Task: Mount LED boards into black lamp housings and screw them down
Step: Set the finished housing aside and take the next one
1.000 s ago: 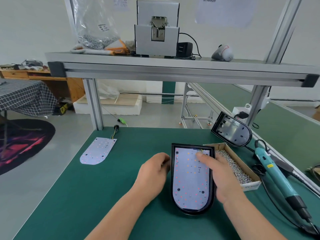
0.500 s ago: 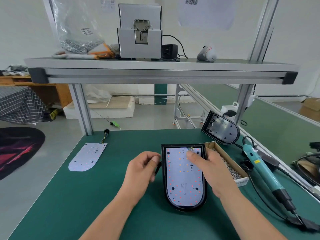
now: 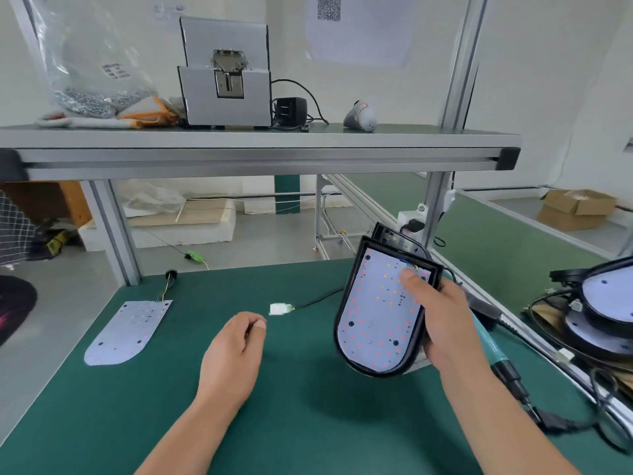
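While the right hand [image 3: 445, 323] is gripping the black lamp housing [image 3: 376, 371] by its right edge, it is holding it clear of the green surface [image 3: 308, 423], tilted with the rounded end toward the person. Its thumb [image 3: 409, 281] is pressing on the LED board [image 3: 373, 313] seated inside, near the wired corner, probably to stop the board slipping out of its seat; I cannot tell whether screws are sitting in its holes. The left hand [image 3: 233, 351] is resting on the surface with fingers loosely curled and nothing visible in it.

A black lead is trailing from the housing to a white connector [image 3: 280, 308] lying between the 2 hands, so it is likely limiting how far the housing can swing. Bare surface is lying open below and left of the housing. A spare LED board [image 3: 128, 332] is sitting well apart at the left edge. A teal screwdriver [image 3: 493, 344] is crowding the right edge under the right wrist, and 1 more housing [image 3: 397, 240] is leaning just behind.
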The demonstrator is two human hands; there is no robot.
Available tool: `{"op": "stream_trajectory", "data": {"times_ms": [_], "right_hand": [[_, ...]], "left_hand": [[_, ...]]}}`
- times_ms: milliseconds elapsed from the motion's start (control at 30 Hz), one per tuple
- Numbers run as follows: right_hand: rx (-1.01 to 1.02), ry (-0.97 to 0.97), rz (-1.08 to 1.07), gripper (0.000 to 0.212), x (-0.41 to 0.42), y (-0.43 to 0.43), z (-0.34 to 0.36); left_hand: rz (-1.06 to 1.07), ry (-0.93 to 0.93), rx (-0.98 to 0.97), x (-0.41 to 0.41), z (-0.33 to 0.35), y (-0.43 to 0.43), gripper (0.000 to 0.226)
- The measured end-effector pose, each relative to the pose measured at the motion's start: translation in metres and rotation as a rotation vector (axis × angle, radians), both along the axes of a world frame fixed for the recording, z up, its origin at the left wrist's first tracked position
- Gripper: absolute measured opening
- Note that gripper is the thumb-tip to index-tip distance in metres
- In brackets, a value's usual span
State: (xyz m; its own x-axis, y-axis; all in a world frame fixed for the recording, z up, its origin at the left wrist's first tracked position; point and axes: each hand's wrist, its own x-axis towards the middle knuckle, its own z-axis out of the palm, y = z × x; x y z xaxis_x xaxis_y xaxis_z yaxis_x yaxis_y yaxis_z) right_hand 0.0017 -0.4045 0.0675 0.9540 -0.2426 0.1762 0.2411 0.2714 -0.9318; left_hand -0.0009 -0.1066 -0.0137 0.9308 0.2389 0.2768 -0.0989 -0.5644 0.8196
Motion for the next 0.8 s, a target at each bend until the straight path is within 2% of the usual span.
{"op": "stream_trajectory", "data": {"times_ms": [200, 300, 433, 600, 800], "right_hand": [[0.046, -0.068, -0.171, 0.022, -0.012, -0.063, 0.027], [0.050, -0.088, -0.281, 0.023, -0.022, -0.103, 0.044], [0.103, -0.110, -0.441, 0.008, -0.032, -0.160, 0.055], [0.140, -0.105, -0.638, 0.004, -0.046, -0.227, 0.060], [0.152, -0.108, -0.846, 0.014, -0.068, -0.291, 0.052]], "left_hand": [[-0.053, 0.107, 0.134, 0.001, -0.005, 0.000, 0.017], [-0.054, 0.112, 0.151, 0.001, -0.004, 0.000, 0.017], [-0.054, 0.111, 0.175, -0.001, 0.000, -0.002, 0.015], [-0.061, 0.109, 0.172, -0.001, 0.007, -0.006, 0.015], [-0.063, 0.105, 0.152, 0.003, 0.009, -0.009, 0.021]]}}
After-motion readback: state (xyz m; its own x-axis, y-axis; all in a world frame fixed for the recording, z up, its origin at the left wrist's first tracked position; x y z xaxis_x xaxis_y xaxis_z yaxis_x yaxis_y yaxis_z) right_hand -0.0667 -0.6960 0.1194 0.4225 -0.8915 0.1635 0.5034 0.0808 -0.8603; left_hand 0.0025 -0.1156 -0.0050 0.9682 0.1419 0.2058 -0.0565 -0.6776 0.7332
